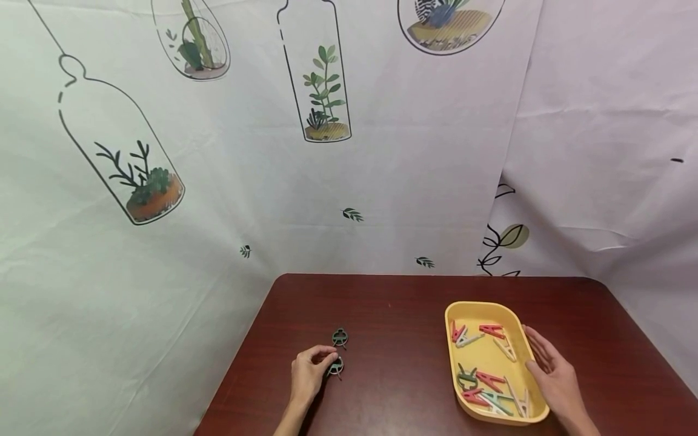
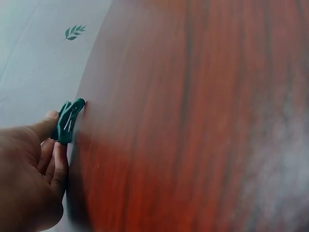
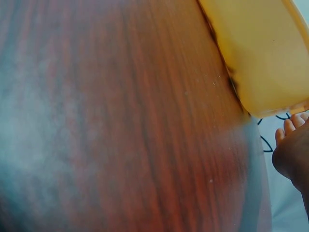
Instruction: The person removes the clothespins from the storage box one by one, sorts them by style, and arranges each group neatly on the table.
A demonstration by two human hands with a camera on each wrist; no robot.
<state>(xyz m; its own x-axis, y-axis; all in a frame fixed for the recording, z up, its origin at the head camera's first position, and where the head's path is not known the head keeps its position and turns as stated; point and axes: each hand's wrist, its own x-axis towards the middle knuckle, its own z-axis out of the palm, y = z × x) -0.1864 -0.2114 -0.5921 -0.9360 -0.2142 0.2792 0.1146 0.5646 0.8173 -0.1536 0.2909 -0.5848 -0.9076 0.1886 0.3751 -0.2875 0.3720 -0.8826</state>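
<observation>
A green clip point(image 1: 336, 365) is at the left of the desk point(image 1: 403, 345), pinched by the left hand point(image 1: 309, 375); its grip is closed on it, thumb against fingertips. In the left wrist view the clip stands out past the fingertips. Whether it touches the desk or hangs just above it, I cannot tell. Handling it well seems to call for light, even pressure: too hard a squeeze could make it twist or spring away. The wrist should probably stay low and steady.

Just beyond it lies a second clip point(image 1: 340, 337), near enough that a careless fingertip could nudge it, so lifting straight up looks safer than sliding forward.

Well apart, to the right, sits the tray point(image 1: 480, 357), holding red, pale and green pegs point(image 1: 489, 381). The right hand point(image 1: 556, 375) rests against its right side, that grip relaxed, not clenched. A gentle touch there should suffice, since pushing might shift the tray.

Behind the desk hangs a printed cloth point(image 1: 414, 175).
</observation>
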